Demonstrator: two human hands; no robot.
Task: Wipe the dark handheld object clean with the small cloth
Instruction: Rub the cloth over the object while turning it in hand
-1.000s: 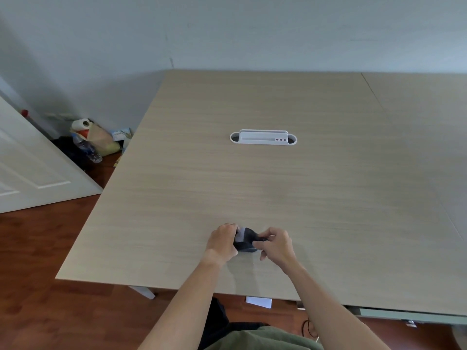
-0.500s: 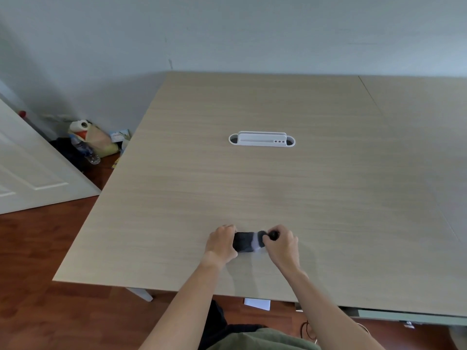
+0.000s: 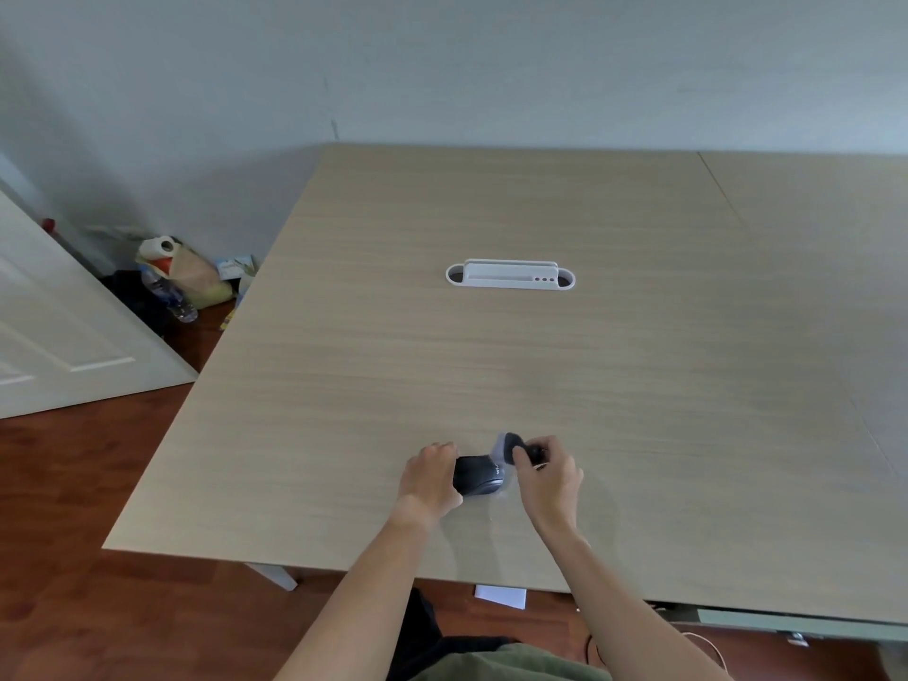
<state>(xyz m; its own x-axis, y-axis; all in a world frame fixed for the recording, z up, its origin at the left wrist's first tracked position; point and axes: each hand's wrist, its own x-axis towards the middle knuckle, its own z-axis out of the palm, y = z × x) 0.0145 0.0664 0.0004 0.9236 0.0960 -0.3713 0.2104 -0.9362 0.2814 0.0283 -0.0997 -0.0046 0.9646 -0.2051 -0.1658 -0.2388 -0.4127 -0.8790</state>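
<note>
Left hand: the left hand is wrapped around the near-left end of the dark object, gripping it and bracing it low over the table.
Right hand: the right hand is pinched closed on the small cloth, which looks pale and partly see-through, and presses it against the far-right end of the object.
Where the object is: near the front edge of the table, between the two hands, tilted up toward the right; whether its underside touches the tabletop cannot be told.
Step in hand: this looks like the middle of a wiping stroke along the upper right part of the object.
Slip risk: the object looks smooth and rounded, so a hard push from the cloth could twist it out of the left hand's grip.
Cloth risk: the cloth is small and bunched, so bare fingertips may touch the surface and leave fresh smudges.
Missed spots: the end covered by the left hand probably stays dirty unless the object is turned.
Edge risk: a drop this close to the front edge could send the object to the floor.
Elsewhere: a white tray sits well apart, mid-table.
</note>
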